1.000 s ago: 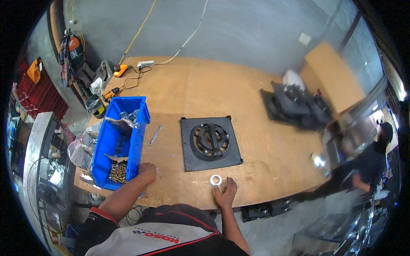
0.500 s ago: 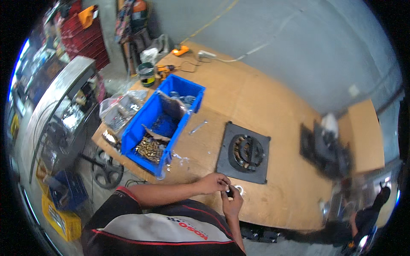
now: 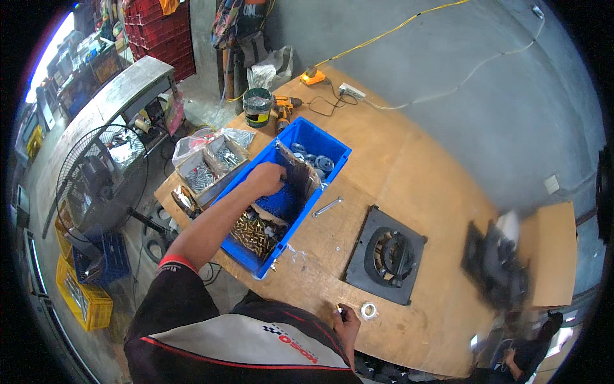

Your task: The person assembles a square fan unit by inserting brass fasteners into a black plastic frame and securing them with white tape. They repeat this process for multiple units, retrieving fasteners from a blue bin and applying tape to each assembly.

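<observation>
My left hand [image 3: 268,179] is inside the blue bin [image 3: 329,173], over the middle compartment of small dark pieces, beside a cardboard divider [image 3: 297,166]. Its fingers are curled, their tips hidden. At the table's front edge my right hand [image 3: 347,328] is closed around a small dark part [image 3: 344,312]; a pale and brass-coloured bit shows at its tip. Right beside that hand lies a white ring-shaped roll [image 3: 368,310]. Brass fittings [image 3: 252,235] fill the bin's near compartment, and grey round discs [image 3: 324,164] lie in the far one.
A black square plate with a round frame [image 3: 387,256] lies on the table [image 3: 441,192], near a wrench [image 3: 327,207]. Left of the bin stand boxes of screws [image 3: 201,176]. Behind it are an orange drill [image 3: 284,109] and a green tub [image 3: 258,107]. Another person [image 3: 531,349] is at lower right.
My left hand has left my right hand and reached up and left into the blue bin. The right hand stays near the table edge, still holding the dark part. The view has shifted.
</observation>
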`<state>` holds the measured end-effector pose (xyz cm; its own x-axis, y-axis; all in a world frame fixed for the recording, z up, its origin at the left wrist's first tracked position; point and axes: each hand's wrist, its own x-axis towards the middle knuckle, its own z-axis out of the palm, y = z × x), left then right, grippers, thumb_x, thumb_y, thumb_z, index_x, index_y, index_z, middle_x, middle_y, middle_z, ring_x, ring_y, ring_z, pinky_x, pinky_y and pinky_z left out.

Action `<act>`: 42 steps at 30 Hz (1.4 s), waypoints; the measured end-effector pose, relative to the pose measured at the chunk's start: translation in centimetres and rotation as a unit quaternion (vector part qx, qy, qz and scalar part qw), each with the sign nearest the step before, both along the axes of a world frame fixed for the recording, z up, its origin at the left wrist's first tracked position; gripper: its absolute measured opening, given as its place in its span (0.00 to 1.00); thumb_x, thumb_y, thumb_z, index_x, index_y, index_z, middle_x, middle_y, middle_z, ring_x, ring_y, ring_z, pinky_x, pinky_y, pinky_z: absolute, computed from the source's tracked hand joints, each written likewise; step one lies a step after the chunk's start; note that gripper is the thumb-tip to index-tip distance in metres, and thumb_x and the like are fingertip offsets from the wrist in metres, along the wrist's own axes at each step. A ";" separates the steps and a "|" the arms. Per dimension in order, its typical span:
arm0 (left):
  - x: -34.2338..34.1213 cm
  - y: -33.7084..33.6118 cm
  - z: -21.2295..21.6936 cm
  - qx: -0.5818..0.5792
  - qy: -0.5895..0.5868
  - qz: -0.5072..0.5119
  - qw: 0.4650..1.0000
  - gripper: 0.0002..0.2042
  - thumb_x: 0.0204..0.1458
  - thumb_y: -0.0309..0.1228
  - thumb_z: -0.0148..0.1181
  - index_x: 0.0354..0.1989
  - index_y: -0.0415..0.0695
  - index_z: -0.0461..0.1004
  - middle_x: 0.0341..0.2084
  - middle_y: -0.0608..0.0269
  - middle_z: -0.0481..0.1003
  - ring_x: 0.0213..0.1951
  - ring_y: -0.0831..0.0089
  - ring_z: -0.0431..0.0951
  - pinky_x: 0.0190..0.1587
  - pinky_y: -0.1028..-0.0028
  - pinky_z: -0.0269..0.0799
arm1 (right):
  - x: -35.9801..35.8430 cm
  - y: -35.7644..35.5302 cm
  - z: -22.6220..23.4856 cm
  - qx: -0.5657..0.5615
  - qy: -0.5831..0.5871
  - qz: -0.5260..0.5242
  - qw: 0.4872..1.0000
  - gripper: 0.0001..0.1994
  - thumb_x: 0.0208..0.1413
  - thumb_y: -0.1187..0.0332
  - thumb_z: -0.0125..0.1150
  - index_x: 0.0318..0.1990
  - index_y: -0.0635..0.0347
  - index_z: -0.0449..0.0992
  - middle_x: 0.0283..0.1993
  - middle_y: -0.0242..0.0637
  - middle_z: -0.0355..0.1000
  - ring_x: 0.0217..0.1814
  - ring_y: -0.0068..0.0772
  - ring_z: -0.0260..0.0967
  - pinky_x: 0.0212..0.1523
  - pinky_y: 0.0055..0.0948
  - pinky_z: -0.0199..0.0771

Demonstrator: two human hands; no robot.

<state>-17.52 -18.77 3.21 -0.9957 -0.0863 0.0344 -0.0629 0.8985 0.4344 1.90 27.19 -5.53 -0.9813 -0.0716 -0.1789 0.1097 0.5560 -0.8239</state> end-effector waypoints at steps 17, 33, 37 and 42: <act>-4.4 0.4 -9.1 -0.167 -0.153 -0.007 0.974 0.11 0.53 0.25 0.54 0.38 0.39 0.84 0.39 0.44 0.81 0.43 0.48 0.83 0.44 0.52 0.80 | -0.3 1.8 1.6 0.000 -0.005 -0.041 0.999 0.12 0.57 0.71 0.68 0.45 0.68 0.75 0.34 0.40 0.78 0.35 0.25 0.75 0.38 0.26 0.75; 4.0 3.0 0.3 0.484 -0.033 0.054 0.873 0.09 0.47 0.26 0.72 0.34 0.41 0.78 0.29 0.59 0.80 0.32 0.71 0.80 0.38 0.72 0.77 | -0.5 0.6 0.6 0.027 -0.043 -0.001 0.999 0.14 0.56 0.67 0.68 0.45 0.66 0.76 0.35 0.44 0.79 0.37 0.38 0.79 0.40 0.34 0.79; 6.5 6.3 2.6 0.716 0.048 -0.005 0.696 0.09 0.49 0.26 0.72 0.34 0.42 0.77 0.32 0.57 0.80 0.33 0.68 0.81 0.39 0.71 0.78 | -2.2 -2.4 3.3 -0.176 -0.094 -0.048 0.979 0.12 0.58 0.73 0.62 0.47 0.67 0.73 0.38 0.43 0.76 0.35 0.33 0.76 0.37 0.32 0.78; 9.3 11.4 4.9 0.850 -0.020 -0.114 0.515 0.07 0.52 0.25 0.69 0.37 0.40 0.77 0.34 0.58 0.81 0.38 0.70 0.82 0.42 0.69 0.80 | -6.5 -8.8 11.6 -0.498 -0.204 -0.007 0.843 0.07 0.60 0.73 0.59 0.44 0.64 0.72 0.38 0.41 0.71 0.29 0.33 0.72 0.31 0.29 0.75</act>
